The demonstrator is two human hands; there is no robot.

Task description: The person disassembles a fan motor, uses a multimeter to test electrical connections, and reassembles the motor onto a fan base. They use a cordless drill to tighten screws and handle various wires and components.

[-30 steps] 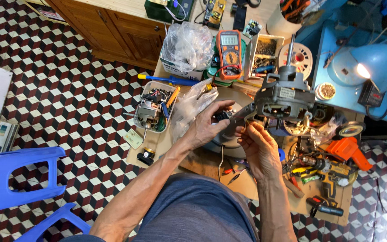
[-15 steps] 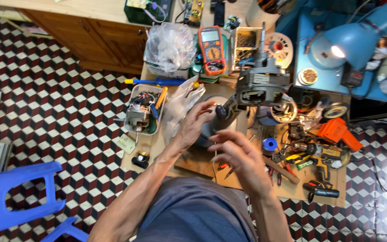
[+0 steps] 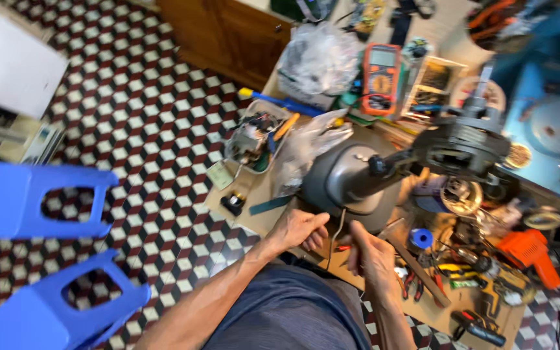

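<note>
My left hand (image 3: pixel 301 230) and my right hand (image 3: pixel 374 251) are low at the near edge of the work board, a few centimetres apart. A thin grey wire (image 3: pixel 336 232) hangs between their fingertips from a dark grey rounded housing (image 3: pixel 338 181). That housing stands just beyond the hands, joined by a shaft to a black electric motor (image 3: pixel 465 146). Neither hand touches the housing or the motor. A small red piece (image 3: pixel 343 247) lies by my right fingers. Blur hides whether either hand pinches the wire.
An orange multimeter (image 3: pixel 380 79), a crumpled plastic bag (image 3: pixel 319 59) and a tray of parts (image 3: pixel 254 137) sit at the back left. Pliers and small tools (image 3: pixel 422 285), a blue spool (image 3: pixel 421 238) and an orange tool (image 3: pixel 529 249) crowd the right. Blue plastic stools (image 3: pixel 40 201) stand on the chequered floor.
Both hands have let go of the motor and housing and dropped toward me to the board's near edge. The camera has swung left and down.
</note>
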